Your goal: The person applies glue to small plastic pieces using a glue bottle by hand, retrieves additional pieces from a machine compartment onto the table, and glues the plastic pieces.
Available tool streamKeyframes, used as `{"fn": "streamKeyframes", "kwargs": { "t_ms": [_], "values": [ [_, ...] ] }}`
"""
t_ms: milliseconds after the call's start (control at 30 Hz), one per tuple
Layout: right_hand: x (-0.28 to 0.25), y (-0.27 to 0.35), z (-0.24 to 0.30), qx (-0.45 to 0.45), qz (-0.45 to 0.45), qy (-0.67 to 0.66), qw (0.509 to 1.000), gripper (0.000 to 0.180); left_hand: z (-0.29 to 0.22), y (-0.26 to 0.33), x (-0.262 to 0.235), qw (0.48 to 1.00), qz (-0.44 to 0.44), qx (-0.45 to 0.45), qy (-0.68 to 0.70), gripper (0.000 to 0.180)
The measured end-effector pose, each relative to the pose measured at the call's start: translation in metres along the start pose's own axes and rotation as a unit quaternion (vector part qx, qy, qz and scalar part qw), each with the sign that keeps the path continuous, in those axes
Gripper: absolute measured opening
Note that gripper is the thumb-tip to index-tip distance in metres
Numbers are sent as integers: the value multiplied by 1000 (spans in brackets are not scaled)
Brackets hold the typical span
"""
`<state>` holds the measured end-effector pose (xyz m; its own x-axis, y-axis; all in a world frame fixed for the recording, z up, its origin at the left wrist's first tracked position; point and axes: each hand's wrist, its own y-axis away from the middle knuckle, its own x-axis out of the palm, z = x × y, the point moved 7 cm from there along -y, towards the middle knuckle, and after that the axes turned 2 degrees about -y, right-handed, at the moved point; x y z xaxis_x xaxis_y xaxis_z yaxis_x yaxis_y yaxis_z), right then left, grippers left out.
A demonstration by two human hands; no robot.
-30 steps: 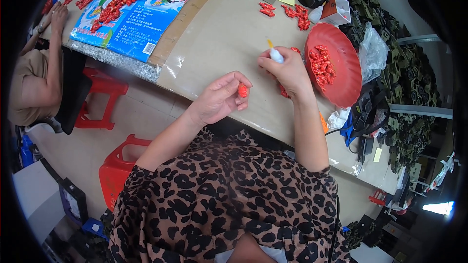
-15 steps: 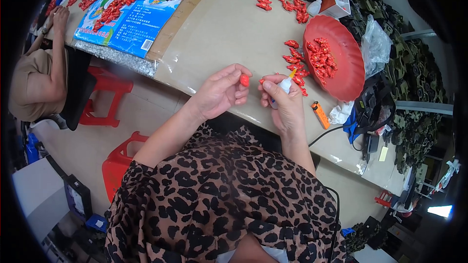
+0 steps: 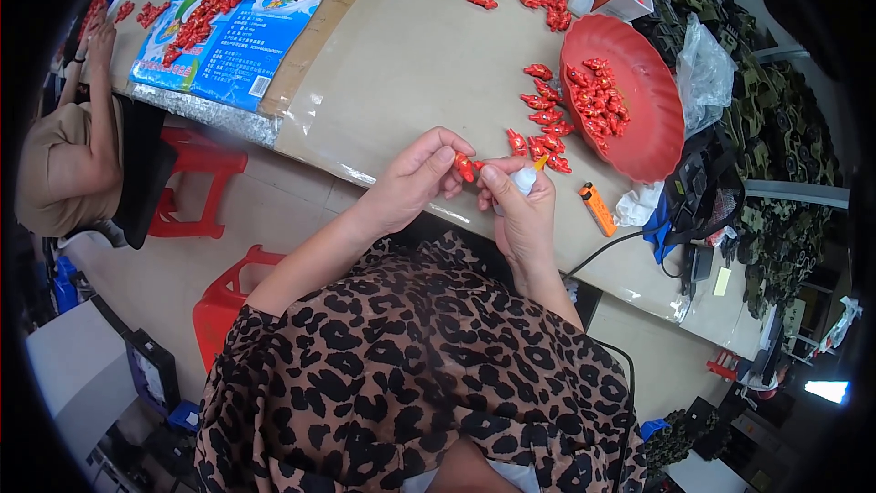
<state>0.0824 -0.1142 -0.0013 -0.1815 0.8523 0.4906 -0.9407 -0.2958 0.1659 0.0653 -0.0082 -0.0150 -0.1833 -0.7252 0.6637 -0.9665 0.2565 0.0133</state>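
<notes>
Head view: hands (image 3: 411, 181) (image 3: 527, 221) hold white bottle (image 3: 524, 180), apparently two red pieces (image 3: 465, 168).

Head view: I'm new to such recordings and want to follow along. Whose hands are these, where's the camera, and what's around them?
There's no robot here, just a person, filmed from above by a wide camera worn on the head, so straight edges look bent. Both hands are bare. The left hand holds a small red piece; the right hand holds a white bottle with a yellow tip. On the table, similar pieces lie beside a red bowl containing more. Farther left, a blue sheet bears a pile.
</notes>
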Motion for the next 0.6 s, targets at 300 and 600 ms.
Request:
{"fn": "streamKeyframes", "kwargs": {
  "t_ms": [300,600],
  "values": [
    [0,2,2,-26,-5,76,997,9,1,1,-2,999,-2,6,-32,20],
    [1,3,5,-24,-28,149,988,12,0,2,-2,995,-5,22,-101,23]
  ]
}}
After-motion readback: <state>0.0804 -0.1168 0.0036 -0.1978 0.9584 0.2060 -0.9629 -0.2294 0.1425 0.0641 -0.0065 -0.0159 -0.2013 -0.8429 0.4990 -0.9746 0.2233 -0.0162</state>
